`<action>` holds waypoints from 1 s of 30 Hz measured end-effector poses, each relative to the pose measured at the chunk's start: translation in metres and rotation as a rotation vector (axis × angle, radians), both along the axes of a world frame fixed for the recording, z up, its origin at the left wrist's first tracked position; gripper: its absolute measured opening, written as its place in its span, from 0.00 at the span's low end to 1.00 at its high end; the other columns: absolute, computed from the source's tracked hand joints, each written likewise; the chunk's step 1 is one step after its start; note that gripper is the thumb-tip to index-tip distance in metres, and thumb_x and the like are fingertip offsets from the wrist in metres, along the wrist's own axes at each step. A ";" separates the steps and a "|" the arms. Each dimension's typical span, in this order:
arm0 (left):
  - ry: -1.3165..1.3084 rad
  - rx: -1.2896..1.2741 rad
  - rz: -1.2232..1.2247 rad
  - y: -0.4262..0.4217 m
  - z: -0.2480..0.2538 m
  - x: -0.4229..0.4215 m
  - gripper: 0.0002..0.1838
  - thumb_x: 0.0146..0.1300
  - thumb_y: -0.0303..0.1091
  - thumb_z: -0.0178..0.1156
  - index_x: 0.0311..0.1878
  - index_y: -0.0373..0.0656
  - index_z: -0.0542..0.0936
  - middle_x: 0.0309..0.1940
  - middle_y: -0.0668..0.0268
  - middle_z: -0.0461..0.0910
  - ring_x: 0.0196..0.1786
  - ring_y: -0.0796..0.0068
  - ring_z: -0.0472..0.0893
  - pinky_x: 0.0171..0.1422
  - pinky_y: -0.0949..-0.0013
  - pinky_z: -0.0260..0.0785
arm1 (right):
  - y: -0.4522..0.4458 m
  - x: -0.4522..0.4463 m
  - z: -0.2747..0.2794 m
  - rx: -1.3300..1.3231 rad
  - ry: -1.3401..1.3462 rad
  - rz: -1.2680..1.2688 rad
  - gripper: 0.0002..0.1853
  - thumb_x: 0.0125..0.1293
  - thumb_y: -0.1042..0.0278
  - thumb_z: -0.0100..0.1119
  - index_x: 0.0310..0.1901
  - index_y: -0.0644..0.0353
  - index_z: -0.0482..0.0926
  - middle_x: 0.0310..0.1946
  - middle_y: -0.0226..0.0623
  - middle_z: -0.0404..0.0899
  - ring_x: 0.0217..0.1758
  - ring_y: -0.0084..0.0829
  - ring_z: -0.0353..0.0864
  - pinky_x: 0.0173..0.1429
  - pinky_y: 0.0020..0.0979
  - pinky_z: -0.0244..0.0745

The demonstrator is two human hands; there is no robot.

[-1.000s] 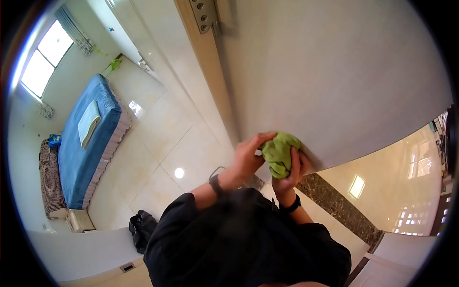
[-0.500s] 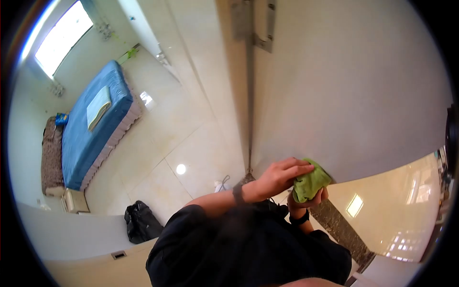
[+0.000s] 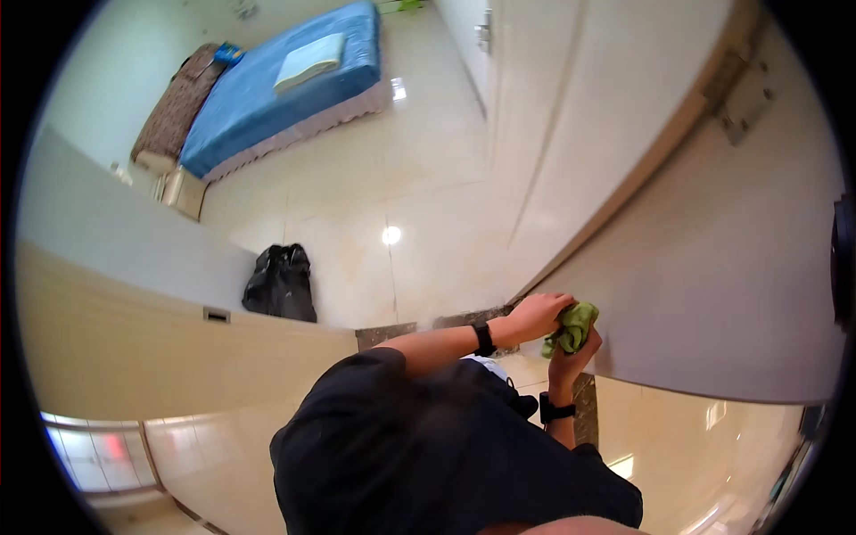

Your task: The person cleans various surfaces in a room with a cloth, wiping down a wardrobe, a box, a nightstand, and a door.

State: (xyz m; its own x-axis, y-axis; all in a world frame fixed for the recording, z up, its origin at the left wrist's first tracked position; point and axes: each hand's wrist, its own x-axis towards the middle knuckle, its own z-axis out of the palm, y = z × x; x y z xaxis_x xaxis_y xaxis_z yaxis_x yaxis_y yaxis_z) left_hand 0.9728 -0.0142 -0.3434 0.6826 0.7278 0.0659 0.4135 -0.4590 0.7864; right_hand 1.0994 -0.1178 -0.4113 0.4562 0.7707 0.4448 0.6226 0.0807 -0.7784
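Note:
A crumpled green cloth [image 3: 578,326] is held between both hands in front of my body. My left hand [image 3: 537,319] comes in from the left, its fingers bent over the cloth's upper left side. My right hand [image 3: 575,355] grips the cloth from below and the right, with the fingers partly hidden by it. A dark band sits on each wrist. Just right of the hands stands a grey door panel [image 3: 713,267], with a metal hinge [image 3: 747,105] near its top.
A bed with a blue cover [image 3: 267,98] stands at the upper left, a folded light cloth [image 3: 309,62] on it. A black bag [image 3: 281,283] rests on the tiled floor by the wall. A pale door frame [image 3: 615,116] runs beside the grey panel.
The view has turned to the right, so the bed and bag appear higher and further right. Both hands still hold the green cloth, which now looks more bunched up.

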 end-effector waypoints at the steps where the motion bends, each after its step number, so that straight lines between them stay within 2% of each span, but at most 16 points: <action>1: 0.061 -0.005 0.026 -0.005 -0.008 -0.018 0.23 0.55 0.29 0.62 0.57 0.45 0.74 0.47 0.56 0.79 0.47 0.50 0.80 0.49 0.56 0.75 | 0.001 -0.007 -0.004 -0.046 0.035 0.080 0.33 0.56 0.74 0.66 0.63 0.62 0.66 0.56 0.50 0.68 0.61 0.51 0.65 0.64 0.45 0.64; 3: 0.019 0.008 0.114 -0.017 -0.028 -0.052 0.24 0.58 0.33 0.62 0.59 0.46 0.72 0.48 0.56 0.79 0.47 0.50 0.80 0.48 0.56 0.75 | 0.005 -0.024 -0.001 -0.094 0.009 0.243 0.33 0.54 0.75 0.64 0.63 0.61 0.66 0.55 0.49 0.69 0.60 0.50 0.67 0.63 0.44 0.65; 6: -0.028 -0.017 0.295 -0.040 -0.024 -0.122 0.26 0.58 0.33 0.62 0.61 0.47 0.71 0.48 0.56 0.78 0.46 0.50 0.80 0.48 0.56 0.75 | 0.017 -0.065 0.006 -0.166 -0.034 0.485 0.33 0.53 0.78 0.63 0.63 0.59 0.67 0.54 0.48 0.71 0.58 0.50 0.70 0.62 0.43 0.67; 7: -0.074 -0.005 0.360 -0.047 -0.006 -0.127 0.27 0.58 0.33 0.62 0.62 0.48 0.70 0.48 0.56 0.78 0.46 0.50 0.80 0.48 0.57 0.75 | 0.027 -0.064 0.025 -0.129 -0.065 0.564 0.33 0.52 0.79 0.63 0.63 0.59 0.67 0.54 0.47 0.71 0.58 0.50 0.70 0.62 0.42 0.67; 12: -0.063 0.083 0.675 -0.125 0.029 -0.268 0.36 0.58 0.34 0.65 0.70 0.56 0.64 0.52 0.55 0.75 0.45 0.49 0.80 0.47 0.56 0.75 | 0.042 -0.206 0.056 0.027 -0.135 0.954 0.31 0.53 0.84 0.62 0.61 0.58 0.70 0.53 0.46 0.72 0.56 0.47 0.74 0.58 0.41 0.72; 14: -0.098 0.137 0.828 -0.162 0.041 -0.290 0.36 0.58 0.34 0.65 0.70 0.56 0.64 0.53 0.55 0.74 0.46 0.50 0.79 0.48 0.57 0.75 | 0.036 -0.241 0.073 0.041 -0.074 1.102 0.30 0.53 0.86 0.61 0.60 0.58 0.72 0.54 0.45 0.73 0.54 0.45 0.76 0.54 0.39 0.76; 15: -0.120 0.178 0.902 -0.188 0.037 -0.331 0.36 0.58 0.35 0.65 0.70 0.56 0.64 0.53 0.55 0.74 0.47 0.50 0.79 0.49 0.57 0.75 | 0.023 -0.294 0.074 0.071 -0.072 1.171 0.30 0.53 0.85 0.62 0.60 0.58 0.73 0.54 0.45 0.73 0.55 0.46 0.76 0.54 0.39 0.76; 16: -0.176 0.187 0.990 -0.208 0.045 -0.345 0.36 0.57 0.29 0.66 0.70 0.53 0.66 0.53 0.57 0.74 0.48 0.57 0.79 0.51 0.61 0.75 | 0.014 -0.320 0.083 0.093 -0.076 1.242 0.31 0.52 0.85 0.63 0.60 0.58 0.73 0.54 0.45 0.72 0.55 0.46 0.76 0.54 0.38 0.76; 17: -0.170 0.267 1.067 -0.233 0.046 -0.370 0.36 0.58 0.37 0.67 0.70 0.54 0.66 0.54 0.55 0.73 0.51 0.51 0.78 0.52 0.58 0.74 | -0.001 -0.354 0.088 0.116 -0.080 1.313 0.31 0.52 0.85 0.63 0.60 0.58 0.73 0.55 0.45 0.72 0.55 0.46 0.76 0.54 0.38 0.76; 20: -0.200 0.320 1.339 -0.306 0.067 -0.422 0.36 0.56 0.38 0.68 0.69 0.51 0.67 0.55 0.53 0.72 0.53 0.54 0.78 0.55 0.59 0.74 | -0.052 -0.448 0.101 0.250 0.027 1.516 0.33 0.49 0.86 0.66 0.60 0.58 0.73 0.56 0.47 0.71 0.57 0.47 0.74 0.57 0.38 0.75; 21: -0.189 0.450 1.432 -0.325 0.076 -0.435 0.36 0.56 0.36 0.68 0.69 0.49 0.67 0.56 0.52 0.71 0.54 0.54 0.77 0.55 0.59 0.73 | -0.071 -0.478 0.108 0.304 0.055 1.570 0.33 0.49 0.85 0.66 0.60 0.59 0.73 0.57 0.47 0.71 0.58 0.48 0.74 0.58 0.38 0.74; 23: -0.313 0.391 1.586 -0.366 0.102 -0.455 0.35 0.56 0.33 0.68 0.68 0.46 0.68 0.57 0.52 0.70 0.56 0.52 0.75 0.56 0.60 0.73 | -0.112 -0.524 0.129 0.318 0.112 1.673 0.34 0.48 0.84 0.67 0.61 0.58 0.72 0.58 0.47 0.69 0.59 0.49 0.73 0.59 0.38 0.73; 24: -0.215 0.486 1.661 -0.386 0.111 -0.465 0.34 0.55 0.28 0.67 0.67 0.45 0.68 0.59 0.52 0.69 0.59 0.51 0.74 0.58 0.61 0.72 | -0.135 -0.547 0.136 0.338 0.160 1.719 0.35 0.48 0.84 0.67 0.62 0.58 0.72 0.59 0.48 0.68 0.59 0.49 0.72 0.59 0.39 0.73; 27: -0.050 0.698 1.810 -0.425 0.111 -0.494 0.34 0.54 0.25 0.67 0.66 0.43 0.70 0.61 0.52 0.68 0.61 0.52 0.72 0.58 0.62 0.72 | -0.183 -0.604 0.146 0.391 0.274 1.815 0.35 0.48 0.83 0.67 0.62 0.58 0.71 0.60 0.49 0.66 0.60 0.50 0.70 0.60 0.40 0.72; 29: -0.077 0.708 1.899 -0.441 0.113 -0.501 0.32 0.53 0.21 0.66 0.64 0.42 0.72 0.58 0.52 0.71 0.59 0.51 0.74 0.57 0.61 0.72 | -0.205 -0.630 0.140 0.394 0.285 1.856 0.35 0.48 0.82 0.67 0.61 0.57 0.71 0.60 0.50 0.65 0.60 0.50 0.69 0.60 0.41 0.71; 30: -0.068 0.714 1.906 -0.446 0.109 -0.506 0.31 0.53 0.20 0.66 0.64 0.42 0.73 0.57 0.52 0.72 0.58 0.51 0.75 0.57 0.61 0.72 | -0.212 -0.638 0.138 0.494 0.279 1.777 0.34 0.47 0.82 0.69 0.59 0.57 0.72 0.57 0.50 0.67 0.58 0.50 0.69 0.59 0.41 0.71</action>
State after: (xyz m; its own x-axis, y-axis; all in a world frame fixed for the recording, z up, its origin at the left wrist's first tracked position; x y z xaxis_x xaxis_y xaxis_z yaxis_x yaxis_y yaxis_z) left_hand 0.4670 -0.4605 -0.2349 -0.7765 0.2096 0.5942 0.6301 0.2621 0.7310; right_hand 0.4617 -0.3296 -0.2736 -0.5463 0.2067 0.8117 -0.5584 0.6324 -0.5369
